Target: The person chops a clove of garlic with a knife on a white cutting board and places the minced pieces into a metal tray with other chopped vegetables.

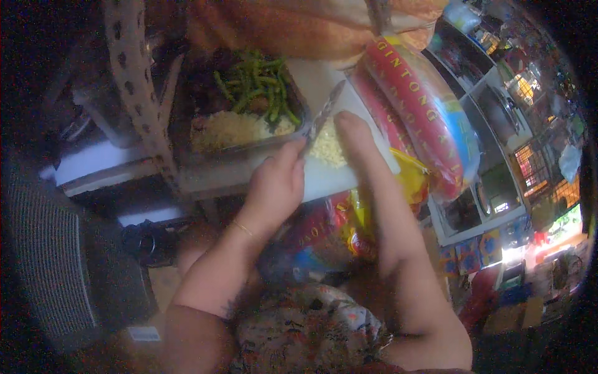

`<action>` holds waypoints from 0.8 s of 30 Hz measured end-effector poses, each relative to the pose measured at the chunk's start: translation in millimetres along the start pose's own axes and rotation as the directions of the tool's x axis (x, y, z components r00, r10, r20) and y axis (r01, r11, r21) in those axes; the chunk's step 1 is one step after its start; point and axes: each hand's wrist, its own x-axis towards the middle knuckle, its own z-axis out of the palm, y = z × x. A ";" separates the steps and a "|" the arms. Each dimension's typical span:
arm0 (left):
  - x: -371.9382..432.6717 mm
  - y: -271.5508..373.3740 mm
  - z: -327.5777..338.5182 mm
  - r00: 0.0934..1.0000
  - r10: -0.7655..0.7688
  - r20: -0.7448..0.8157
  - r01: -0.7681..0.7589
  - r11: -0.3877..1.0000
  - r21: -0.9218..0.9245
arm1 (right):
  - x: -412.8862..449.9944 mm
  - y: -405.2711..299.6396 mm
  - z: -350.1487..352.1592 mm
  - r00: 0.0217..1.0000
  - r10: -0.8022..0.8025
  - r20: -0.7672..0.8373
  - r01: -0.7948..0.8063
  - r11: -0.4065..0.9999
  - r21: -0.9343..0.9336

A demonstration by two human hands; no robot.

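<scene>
My left hand [280, 175] is closed around the handle of a kitchen knife [329, 103]. Its blade slants up and right across a white cutting board [327, 183]. Finely chopped pale food [327, 147], perhaps garlic, forms a heap on the board beneath the knife. At the heap's right side is my right hand [356, 133], blurred, with its fingers bent towards the board; whether it grips anything is hidden. Left of the board, a dark tray [243, 146] holds green string beans [259, 86] and a mound of pale chopped food [229, 128].
Large plastic sacks [411, 103] with red and yellow print lean against the board's right side. More printed packaging [331, 229] lies below the board. An orange-brown sack [289, 28] stands behind. White shelving [497, 140] is at right, and a perforated metal post [133, 84] rises at left.
</scene>
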 end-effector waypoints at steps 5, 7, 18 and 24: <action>5.2 -0.6 -2.9 0.998 -0.002 0.067 -0.007 0.991 0.133 | -25.1 -48.9 6.4 0.979 0.000 -0.205 0.001 1.000 0.006; 6.5 4.1 2.7 0.993 -0.042 0.114 0.022 0.985 0.170 | -30.5 -43.0 12.0 0.961 -0.111 -0.255 0.104 0.994 -0.042; 24.2 43.9 4.4 0.925 -0.067 0.373 -0.197 0.755 0.626 | -27.2 -22.3 23.3 0.938 -0.235 -0.254 0.199 0.967 -0.159; 38.3 23.3 2.7 0.923 -0.122 0.366 -0.157 0.747 0.646 | -30.8 -35.6 20.6 0.951 -0.173 -0.256 0.143 0.981 -0.131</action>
